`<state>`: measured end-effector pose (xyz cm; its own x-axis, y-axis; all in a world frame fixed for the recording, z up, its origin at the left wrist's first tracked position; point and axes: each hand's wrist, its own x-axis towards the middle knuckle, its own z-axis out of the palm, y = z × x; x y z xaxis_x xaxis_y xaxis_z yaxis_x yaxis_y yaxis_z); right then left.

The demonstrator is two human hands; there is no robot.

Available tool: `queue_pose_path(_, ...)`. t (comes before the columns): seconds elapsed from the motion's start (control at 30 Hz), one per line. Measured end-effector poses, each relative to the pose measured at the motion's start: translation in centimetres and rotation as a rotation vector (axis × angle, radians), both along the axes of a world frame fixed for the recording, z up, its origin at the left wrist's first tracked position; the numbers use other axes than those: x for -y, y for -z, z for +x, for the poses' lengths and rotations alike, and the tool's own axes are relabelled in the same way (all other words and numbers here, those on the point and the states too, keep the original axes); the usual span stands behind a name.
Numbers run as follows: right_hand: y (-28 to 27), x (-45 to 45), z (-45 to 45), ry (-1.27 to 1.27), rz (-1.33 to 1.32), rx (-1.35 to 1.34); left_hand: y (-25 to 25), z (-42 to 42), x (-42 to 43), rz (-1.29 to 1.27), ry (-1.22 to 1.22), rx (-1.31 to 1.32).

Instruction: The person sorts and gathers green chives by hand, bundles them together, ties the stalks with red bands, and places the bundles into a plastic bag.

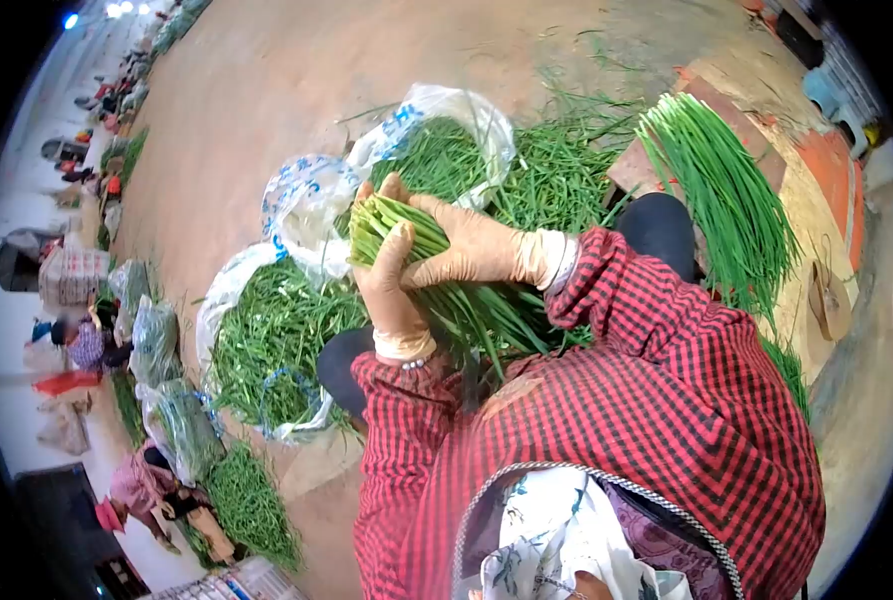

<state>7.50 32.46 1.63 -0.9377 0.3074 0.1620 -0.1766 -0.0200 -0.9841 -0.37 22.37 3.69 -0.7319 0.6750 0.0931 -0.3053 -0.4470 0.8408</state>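
Observation:
Both my hands wear tan gloves and grip one bunch of garlic chives [406, 222] in front of my lap. My left hand [391, 300] wraps it from the left and below, thumb up near the pale cut ends. Around the same bunch from the right closes my right hand [476, 248]. The green leaves trail down toward my lap, partly hidden by the hands and sleeves. To the right, a larger bundle of chives [721, 190] lies on a low wooden stool [731, 120], white ends pointing away from me.
Two plastic bags [446, 100] [211, 320] full of loose green leaves stand just beyond my hands. Scattered leaves [566, 170] cover the floor between bag and stool. A sandal [827, 300] lies at the right. Other people [141, 490] sit among bagged greens [181, 430] at the left.

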Motion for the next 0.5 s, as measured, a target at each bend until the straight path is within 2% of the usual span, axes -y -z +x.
queue_pose_path(0.03,0.3,-0.3,0.6,0.025,-0.014,0.057,0.8,-0.1,-0.1,-0.057,-0.006,-0.015)
queue_pose_path(0.1,1.0,-0.8,1.5,0.07,-0.041,0.141,1.6,-0.2,-0.2,-0.229,0.103,0.167)
queue_pose_path(0.17,1.8,-1.1,2.2,0.143,-0.096,0.109,1.7,0.8,-1.3,-0.126,0.215,0.262)
queue_pose_path(0.27,1.0,-2.1,4.4,0.154,-0.421,0.01,1.7,1.8,-2.4,-0.158,0.275,0.37)
queue_pose_path(0.3,-0.1,-2.5,5.4,0.146,-0.518,-0.029,0.7,2.9,-3.0,-0.191,0.283,0.387)
queue_pose_path(0.43,0.3,-2.1,5.6,0.141,-0.575,-0.101,0.7,2.3,-3.0,-0.196,0.325,0.322)
queue_pose_path(0.5,0.4,-2.5,6.6,0.044,-0.696,-0.142,1.1,2.1,-3.3,-0.227,0.317,0.272)
